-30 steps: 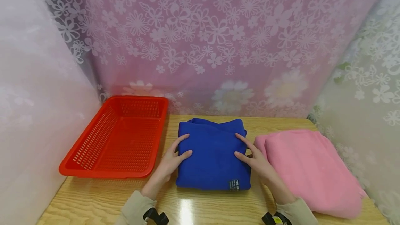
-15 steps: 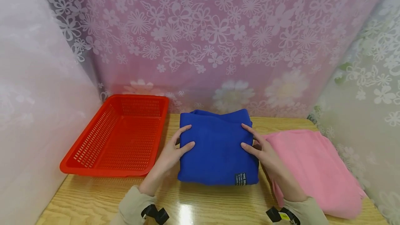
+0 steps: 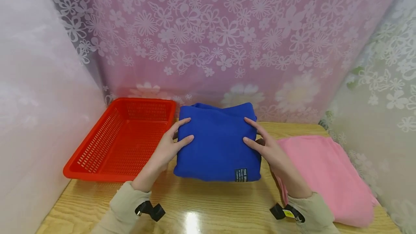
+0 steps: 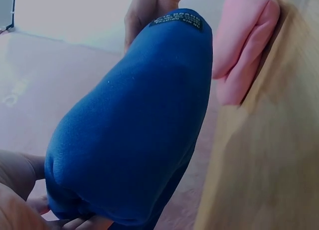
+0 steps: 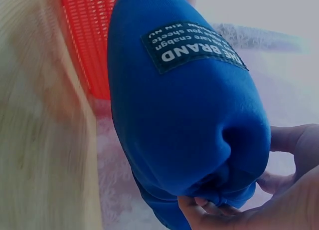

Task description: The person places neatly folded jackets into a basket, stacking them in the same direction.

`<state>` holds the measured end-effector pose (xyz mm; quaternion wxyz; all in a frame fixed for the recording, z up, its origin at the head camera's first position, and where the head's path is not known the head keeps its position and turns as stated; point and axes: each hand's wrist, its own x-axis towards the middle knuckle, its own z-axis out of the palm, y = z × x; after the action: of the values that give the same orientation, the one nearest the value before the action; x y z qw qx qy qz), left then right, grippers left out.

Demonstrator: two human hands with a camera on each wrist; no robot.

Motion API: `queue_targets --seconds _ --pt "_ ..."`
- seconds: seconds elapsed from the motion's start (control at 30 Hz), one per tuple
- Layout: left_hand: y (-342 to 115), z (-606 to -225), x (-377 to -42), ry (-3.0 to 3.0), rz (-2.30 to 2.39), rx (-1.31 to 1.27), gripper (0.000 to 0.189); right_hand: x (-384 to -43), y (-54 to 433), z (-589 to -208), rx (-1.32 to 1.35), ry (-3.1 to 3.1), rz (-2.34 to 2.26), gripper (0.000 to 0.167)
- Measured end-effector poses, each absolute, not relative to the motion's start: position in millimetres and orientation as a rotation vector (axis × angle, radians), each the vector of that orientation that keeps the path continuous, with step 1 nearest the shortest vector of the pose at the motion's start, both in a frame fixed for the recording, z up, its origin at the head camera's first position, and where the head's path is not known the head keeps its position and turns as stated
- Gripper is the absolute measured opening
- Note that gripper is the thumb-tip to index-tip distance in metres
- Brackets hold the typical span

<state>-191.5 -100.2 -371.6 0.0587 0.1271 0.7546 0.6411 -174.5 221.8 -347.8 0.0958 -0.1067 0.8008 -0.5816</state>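
A folded blue garment (image 3: 217, 142) of thick cloth, with a dark printed label near its front edge, is held up above the table by both hands. My left hand (image 3: 167, 145) grips its left side, thumb and a finger on top and other fingers curled underneath, as the left wrist view shows. On the opposite side my right hand (image 3: 268, 147) holds it the same way; in the right wrist view fingertips (image 5: 192, 207) tuck under the folds. The label (image 5: 192, 43) reads "THE BRAND" in that view.
A red plastic basket (image 3: 170, 118) with slotted walls stands at the left of the wooden table (image 3: 224, 205). Folded pink cloth (image 3: 328, 180) lies at the right, partly behind the right forearm. A floral curtain (image 3: 227, 46) hangs behind.
Both hands have raised the blue garment off the table. It first shifted slightly right, then back left toward the basket. The basket and pink cloth have stayed put.
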Motion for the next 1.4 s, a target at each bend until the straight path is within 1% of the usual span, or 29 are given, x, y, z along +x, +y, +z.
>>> queue_targets --seconds 0.23,0.47,0.67,0.87,1.0,1.17,1.4 --pt "-140 -355 -195 2.296 1.927 0.318 0.061 -183 187 -341 -0.375 2.316 -1.813 0.062" --pt "-183 -339 -192 2.367 1.916 0.334 0.062 -187 146 -338 -0.417 2.256 -1.905 0.059" --pt "-228 -325 -185 2.433 1.839 0.323 0.064 -184 104 -333 -0.48 2.221 -1.905 0.06" --pt "-275 -316 -179 2.548 1.686 0.359 0.063 -176 63 -341 -0.634 2.172 -1.92 0.066" --pt "-304 -314 -179 2.611 1.64 0.386 0.061 -177 41 -346 -0.758 2.095 -1.964 0.069" --pt "-331 -315 -186 2.704 1.569 0.364 0.061 -183 13 -355 -0.872 2.073 -2.034 0.07" --pt "-350 -329 -195 2.671 1.575 0.246 0.063 -190 -13 -373 -0.912 2.031 -2.041 0.068"
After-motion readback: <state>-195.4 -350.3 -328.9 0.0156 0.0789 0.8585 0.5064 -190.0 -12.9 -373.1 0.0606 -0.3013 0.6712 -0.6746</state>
